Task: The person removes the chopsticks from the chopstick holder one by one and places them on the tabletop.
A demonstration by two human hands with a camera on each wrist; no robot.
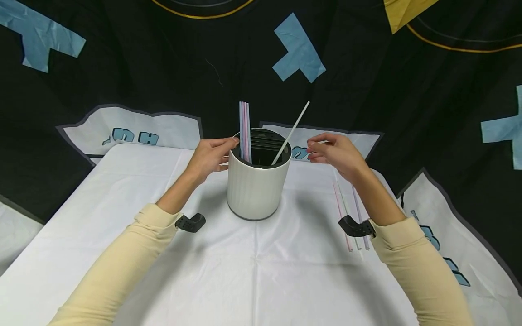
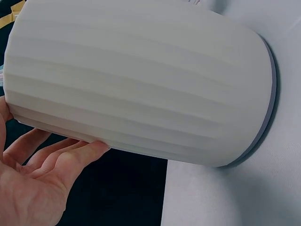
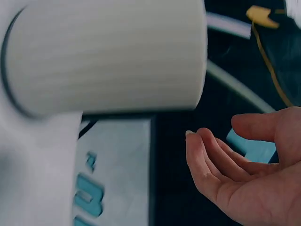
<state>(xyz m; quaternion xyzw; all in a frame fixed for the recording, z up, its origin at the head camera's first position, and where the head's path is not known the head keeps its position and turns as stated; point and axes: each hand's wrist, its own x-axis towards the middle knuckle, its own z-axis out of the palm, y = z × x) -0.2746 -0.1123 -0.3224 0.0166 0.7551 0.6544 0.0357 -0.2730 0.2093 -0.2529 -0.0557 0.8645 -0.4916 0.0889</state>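
A white ribbed container with a black inner rim stands upright on the table. My left hand holds its left edge, with fingers against the ribbed side in the left wrist view. Several pastel straws stand bunched at the container's left, close to that hand's fingertips. One pale straw leans to the right inside the opening. Right of it, apart from straw and container, my right hand hangs in the air with loosely bent fingers and nothing in them.
Three loose straws, a pink one, a green one and a purple one, lie on the white-covered table under the right forearm. A black cloth with blue patches hangs behind the table.
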